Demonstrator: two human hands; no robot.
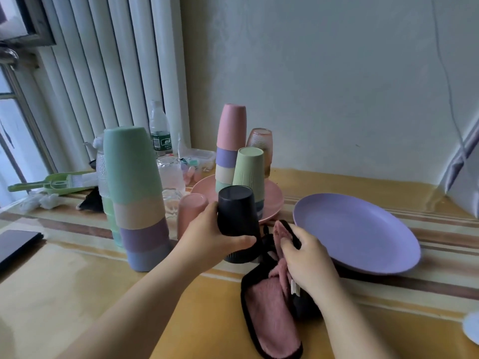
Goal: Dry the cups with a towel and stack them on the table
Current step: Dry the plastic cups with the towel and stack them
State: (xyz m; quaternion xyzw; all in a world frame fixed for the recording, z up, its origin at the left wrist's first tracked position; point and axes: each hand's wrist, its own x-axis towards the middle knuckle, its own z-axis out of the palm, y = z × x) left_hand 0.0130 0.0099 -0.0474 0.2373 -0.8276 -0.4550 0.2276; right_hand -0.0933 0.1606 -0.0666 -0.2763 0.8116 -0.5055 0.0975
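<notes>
L hand (207,235) on black cup (237,218), bottle label (162,142) unreadable

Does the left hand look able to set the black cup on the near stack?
Probably yes: the left hand grips the black cup just right of the near stack, with nothing between.

Left hand (212,237): holds the black cup (237,218) upside down, fingers curled round it.
Right hand (308,257): grips the pink towel (269,314) with the black edge, just beside the cup.
Cup stack (137,198): tall, green on top, upside down, left of the hands.
Purple plate (363,229): on the yellow table (64,286), right of the towel.
Pink plate (274,198): behind, with more cups on it.
</notes>
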